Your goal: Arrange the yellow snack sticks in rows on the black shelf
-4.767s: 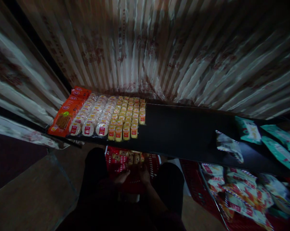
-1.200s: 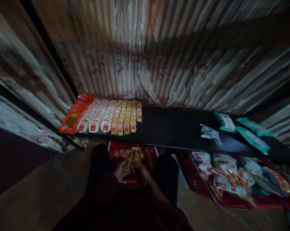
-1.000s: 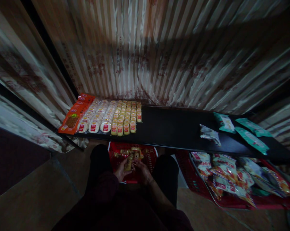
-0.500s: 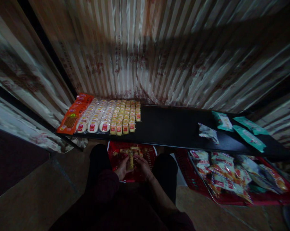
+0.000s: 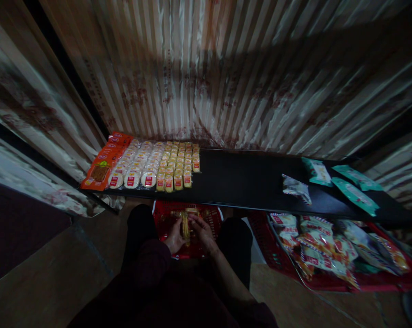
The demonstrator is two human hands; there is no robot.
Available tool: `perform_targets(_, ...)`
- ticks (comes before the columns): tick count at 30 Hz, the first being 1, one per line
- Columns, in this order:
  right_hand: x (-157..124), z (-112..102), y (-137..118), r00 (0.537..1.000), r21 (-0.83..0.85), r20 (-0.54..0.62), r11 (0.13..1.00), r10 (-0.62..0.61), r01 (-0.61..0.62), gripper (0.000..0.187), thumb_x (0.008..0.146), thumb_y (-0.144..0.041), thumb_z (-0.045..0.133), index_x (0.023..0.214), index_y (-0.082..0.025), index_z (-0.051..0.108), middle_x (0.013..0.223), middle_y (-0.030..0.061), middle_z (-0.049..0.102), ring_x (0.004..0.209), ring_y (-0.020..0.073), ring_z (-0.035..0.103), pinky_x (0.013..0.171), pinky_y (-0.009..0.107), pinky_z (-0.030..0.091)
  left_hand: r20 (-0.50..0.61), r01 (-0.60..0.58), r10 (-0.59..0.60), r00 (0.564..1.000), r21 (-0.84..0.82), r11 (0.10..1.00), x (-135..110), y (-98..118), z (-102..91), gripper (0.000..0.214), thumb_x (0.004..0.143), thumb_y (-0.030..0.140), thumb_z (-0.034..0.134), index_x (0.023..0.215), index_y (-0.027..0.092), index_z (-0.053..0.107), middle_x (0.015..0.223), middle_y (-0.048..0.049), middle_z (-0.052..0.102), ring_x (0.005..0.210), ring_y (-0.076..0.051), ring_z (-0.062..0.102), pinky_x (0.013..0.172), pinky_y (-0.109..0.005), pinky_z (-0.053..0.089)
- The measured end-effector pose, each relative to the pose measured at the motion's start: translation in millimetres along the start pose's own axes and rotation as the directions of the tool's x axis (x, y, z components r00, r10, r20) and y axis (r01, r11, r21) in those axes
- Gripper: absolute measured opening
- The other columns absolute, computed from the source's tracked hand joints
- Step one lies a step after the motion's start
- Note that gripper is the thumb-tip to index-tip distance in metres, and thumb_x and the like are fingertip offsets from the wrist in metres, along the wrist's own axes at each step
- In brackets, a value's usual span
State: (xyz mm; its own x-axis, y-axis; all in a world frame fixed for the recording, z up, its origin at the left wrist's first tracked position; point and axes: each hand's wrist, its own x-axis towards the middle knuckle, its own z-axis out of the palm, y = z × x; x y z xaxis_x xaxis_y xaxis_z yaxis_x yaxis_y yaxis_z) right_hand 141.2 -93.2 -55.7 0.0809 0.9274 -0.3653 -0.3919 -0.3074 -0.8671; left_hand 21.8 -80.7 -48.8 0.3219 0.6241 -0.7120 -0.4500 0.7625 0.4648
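Over a red basket (image 5: pixel 211 223) between my knees, my left hand (image 5: pixel 173 238) is closed on a small yellow wrapped snack pack (image 5: pixel 186 226). My right hand (image 5: pixel 202 233) has its fingers on the other side of the same pack, near its top. More yellow packs (image 5: pixel 192 211) lie in the basket just beyond my fingers. On the black shelf (image 5: pixel 240 177) ahead, matching yellow packs (image 5: pixel 177 178) stand in tight rows. To their left are rows of round white wrapped cakes (image 5: pixel 131 178) and orange snack bags (image 5: pixel 101 166).
At the shelf's right lie a striped silver packet (image 5: pixel 296 188) and several green packets (image 5: pixel 354 195). A second red basket (image 5: pixel 373 284), full of snack bags (image 5: pixel 317 234), stands below on the right. Pleated curtain (image 5: pixel 192 82) hangs behind the shelf.
The yellow pack between my hands has turned and now shows a narrower side. My right fingers have shifted slightly left. The goods on the shelf stay as they were.
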Motion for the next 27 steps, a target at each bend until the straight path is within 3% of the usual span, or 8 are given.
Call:
perform_targets(4,0.5,2.3,-0.8,1.0,-0.021,-0.013,1.0,-0.017,0.016,0.048,0.049,-0.053,0.081,0.088,-0.026,0.073,0.088,0.0031,0.075,0.076,0.0202,0.066,0.07,0.033,0.051,0.091,0.007,-0.003,0.996,-0.045,0.999,-1.7,2.0,0.3,0.052,0.08,0.062,0.049,0.104,0.018,0.061,0.098,-0.0087,0.067,0.094,-0.022,0.061,0.082,-0.034,0.045)
perform_targets(10,1.9,1.1,-3.5,0.999,-0.056,-0.005,0.998,-0.031,0.031,0.046,0.053,-0.054,0.079,0.089,-0.026,0.072,0.09,0.0037,0.075,0.08,0.0224,0.067,0.073,0.036,0.052,0.132,0.033,-0.023,0.991,-0.078,0.996,2.0,2.0,3.2,0.031,0.083,0.044,0.053,0.097,0.019,0.062,0.083,-0.0028,0.069,0.084,-0.018,0.065,0.079,-0.03,0.047)
perform_targets(15,2.2,1.8,-8.3,0.994,-0.04,-0.032,0.994,-0.106,0.104,0.043,0.056,-0.051,0.077,0.09,-0.025,0.071,0.094,0.0047,0.074,0.089,0.0241,0.067,0.08,0.038,0.053,0.146,0.047,-0.023,0.989,-0.159,0.986,-3.0,7.6,14.0,0.031,0.087,0.044,0.049,0.095,0.018,0.063,0.077,-0.0024,0.07,0.075,-0.015,0.066,0.075,-0.027,0.049)
perform_targets(21,1.9,3.0,-18.2,0.979,-0.118,-0.095,0.978,-0.182,0.17,0.044,0.058,-0.053,0.074,0.091,-0.023,0.07,0.099,0.0062,0.073,0.094,0.0259,0.066,0.082,0.039,0.054,0.256,0.03,0.022,0.967,-0.198,0.98,-13.0,22.0,29.6,0.036,0.089,0.045,0.045,0.094,0.015,0.063,0.079,-0.0051,0.071,0.073,-0.017,0.066,0.075,-0.03,0.049)
perform_targets(27,-2.3,5.5,-31.6,0.967,-0.187,-0.108,0.96,-0.231,0.209,0.042,0.063,-0.051,0.071,0.094,-0.023,0.07,0.099,0.005,0.072,0.094,0.0249,0.065,0.082,0.036,0.053,0.205,-0.039,0.064,0.977,-0.125,0.991,-10.8,25.5,41.2,0.035,0.086,0.048,0.049,0.09,0.016,0.063,0.078,-0.0039,0.069,0.079,-0.018,0.065,0.08,-0.031,0.048)
